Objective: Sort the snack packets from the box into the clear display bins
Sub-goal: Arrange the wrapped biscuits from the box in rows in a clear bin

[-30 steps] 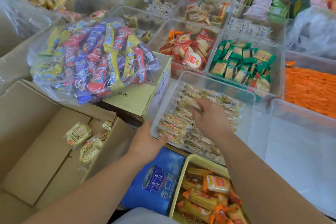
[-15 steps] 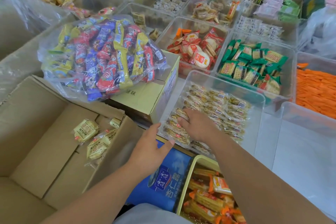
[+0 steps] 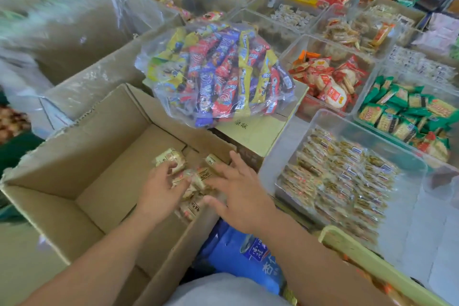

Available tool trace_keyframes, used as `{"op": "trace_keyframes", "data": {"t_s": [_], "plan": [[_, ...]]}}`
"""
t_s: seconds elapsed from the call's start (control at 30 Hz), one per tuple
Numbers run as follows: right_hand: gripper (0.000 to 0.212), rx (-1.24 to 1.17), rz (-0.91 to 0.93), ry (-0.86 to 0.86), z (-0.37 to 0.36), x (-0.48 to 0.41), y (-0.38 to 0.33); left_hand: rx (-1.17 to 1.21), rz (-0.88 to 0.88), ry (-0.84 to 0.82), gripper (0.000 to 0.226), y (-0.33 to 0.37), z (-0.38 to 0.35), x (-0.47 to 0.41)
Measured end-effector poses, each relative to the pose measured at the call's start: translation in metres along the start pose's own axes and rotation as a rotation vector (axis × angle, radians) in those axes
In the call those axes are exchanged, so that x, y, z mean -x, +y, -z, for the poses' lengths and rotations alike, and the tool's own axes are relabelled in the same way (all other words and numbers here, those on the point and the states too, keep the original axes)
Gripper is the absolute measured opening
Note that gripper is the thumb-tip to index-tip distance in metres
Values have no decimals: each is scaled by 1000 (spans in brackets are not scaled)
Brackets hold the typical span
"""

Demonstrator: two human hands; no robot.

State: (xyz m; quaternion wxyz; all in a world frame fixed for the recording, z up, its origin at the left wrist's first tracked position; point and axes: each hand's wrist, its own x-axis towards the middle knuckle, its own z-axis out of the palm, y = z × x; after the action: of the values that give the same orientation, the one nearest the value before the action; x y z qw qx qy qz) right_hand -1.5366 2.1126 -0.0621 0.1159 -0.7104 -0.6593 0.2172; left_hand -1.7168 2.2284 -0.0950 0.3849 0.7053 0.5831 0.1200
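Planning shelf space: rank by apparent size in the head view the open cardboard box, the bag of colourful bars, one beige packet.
1. cardboard box
2. bag of colourful bars
3. beige packet
The box is nearer, which flatters it.

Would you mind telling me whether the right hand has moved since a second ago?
Yes. The right hand has left the clear bin and gone left into the cardboard box, fingers spread over the packets there.
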Motion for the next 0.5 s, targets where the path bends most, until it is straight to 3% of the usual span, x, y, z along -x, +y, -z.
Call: {"op": "trace_keyframes", "data": {"t_s": [0.1, 0.2, 0.37, 0.5], "plan": [[51, 38, -24, -47, -15, -3, -2, -351, 69, -133, 97, -37, 9, -25], [55, -3, -55, -74, -13, -5, -1, -473, 49, -170, 114, -52, 10, -55], [50, -46, -106, -116, -8, -5, -6, -280, 111, -96, 92, -66, 0, -119], [48, -60, -118, -142, -4, -6, -7, -236, 176, -191, 83, -78, -10, -147]]}}
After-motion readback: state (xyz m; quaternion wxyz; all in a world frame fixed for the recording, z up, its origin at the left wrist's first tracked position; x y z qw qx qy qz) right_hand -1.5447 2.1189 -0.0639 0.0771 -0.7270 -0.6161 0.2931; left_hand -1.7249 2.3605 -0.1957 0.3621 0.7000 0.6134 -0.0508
